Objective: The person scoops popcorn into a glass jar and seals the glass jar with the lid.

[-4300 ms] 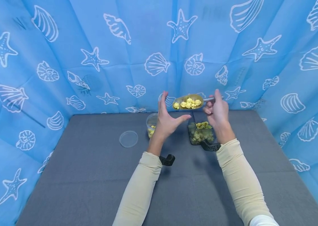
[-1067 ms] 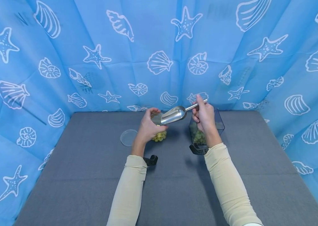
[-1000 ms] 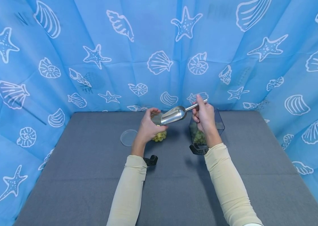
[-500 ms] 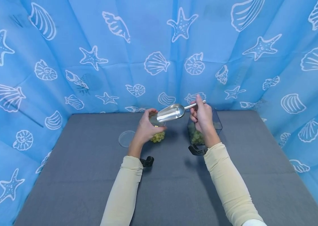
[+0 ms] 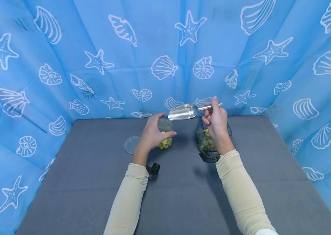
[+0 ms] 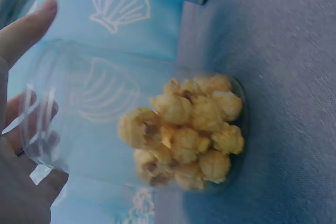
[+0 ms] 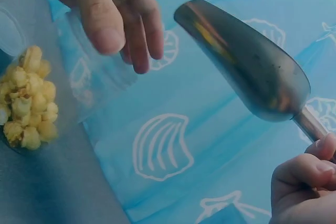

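My right hand [image 5: 217, 121] grips the handle of a metal scoop [image 5: 183, 112], held in the air to the right of and above a clear round jar [image 5: 165, 125]. The scoop's bowl looks bare in the head view. Popcorn [image 6: 184, 132] fills the lower part of the jar, which stands upright on the table. Around the jar's mouth, my left hand [image 5: 152, 134] makes a wide curve; in the left wrist view its thumb [image 6: 29, 32] is apart from the rim, with other fingers behind the clear wall. A square clear container [image 5: 201, 140] of popcorn stands below my right hand, partly hidden by it.
A round clear lid [image 5: 131, 145] lies flat on the grey table [image 5: 177, 195], left of the jar and partly behind my left hand. A blue shell-patterned curtain [image 5: 142, 71] rises along the table's back and sides.
The scoop held popcorn at first, then was tipped over the jar as my left hand came round the jar's mouth. Now the bare scoop has lifted back toward the right.
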`<act>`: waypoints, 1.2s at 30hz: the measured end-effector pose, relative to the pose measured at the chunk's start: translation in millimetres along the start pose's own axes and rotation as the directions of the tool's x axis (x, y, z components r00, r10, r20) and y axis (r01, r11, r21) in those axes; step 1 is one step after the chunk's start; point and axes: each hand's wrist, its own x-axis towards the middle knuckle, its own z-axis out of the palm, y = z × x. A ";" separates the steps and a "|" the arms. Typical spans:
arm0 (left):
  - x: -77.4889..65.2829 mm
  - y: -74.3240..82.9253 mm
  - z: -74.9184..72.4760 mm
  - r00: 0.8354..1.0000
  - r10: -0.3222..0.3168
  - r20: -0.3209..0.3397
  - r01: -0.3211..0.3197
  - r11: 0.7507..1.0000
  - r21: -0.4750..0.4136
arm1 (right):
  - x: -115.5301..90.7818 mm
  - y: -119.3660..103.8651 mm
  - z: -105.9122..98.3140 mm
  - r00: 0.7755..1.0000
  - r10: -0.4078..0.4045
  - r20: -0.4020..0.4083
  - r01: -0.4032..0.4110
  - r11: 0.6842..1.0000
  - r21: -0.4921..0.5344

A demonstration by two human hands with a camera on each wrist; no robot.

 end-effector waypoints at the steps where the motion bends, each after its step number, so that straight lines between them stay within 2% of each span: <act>1: -0.5 1.9 -0.7 1.000 0.008 -0.013 -0.008 1.000 0.011 | -0.3 -2.1 -0.3 1.000 -0.009 -0.012 0.009 1.000 -0.001; 5: -2.6 11.6 -2.9 0.999 0.029 -0.043 -0.029 1.000 0.012 | -0.6 -11.4 -1.6 0.998 -0.049 -0.042 0.050 0.999 0.016; 10: -5.4 25.0 -0.7 0.998 0.056 -0.035 -0.057 0.997 -0.050 | 0.7 -26.0 -5.4 0.990 -0.132 -0.050 0.133 0.991 0.012; 16: -4.7 39.6 5.3 0.986 0.152 -0.066 -0.160 0.978 -0.137 | 3.0 -43.2 -8.4 0.968 -0.248 -0.037 0.248 0.969 -0.012; 19: -2.4 47.8 9.5 0.980 0.181 -0.080 -0.193 0.963 -0.189 | 3.4 -50.7 -10.4 0.956 -0.293 -0.035 0.292 0.956 -0.018; 25: 1.5 66.6 20.2 0.983 0.180 -0.023 -0.179 0.947 -0.267 | 0.9 -66.2 -19.8 0.925 -0.374 -0.070 0.372 0.928 -0.031; 31: 7.5 77.5 33.4 0.985 0.172 0.016 -0.161 0.946 -0.282 | -1.5 -74.8 -27.0 0.924 -0.375 -0.069 0.375 0.927 -0.019; 36: 8.9 82.1 47.1 0.987 0.157 0.045 -0.138 0.946 -0.294 | -2.2 -75.6 -32.1 0.902 -0.428 -0.061 0.422 0.902 -0.095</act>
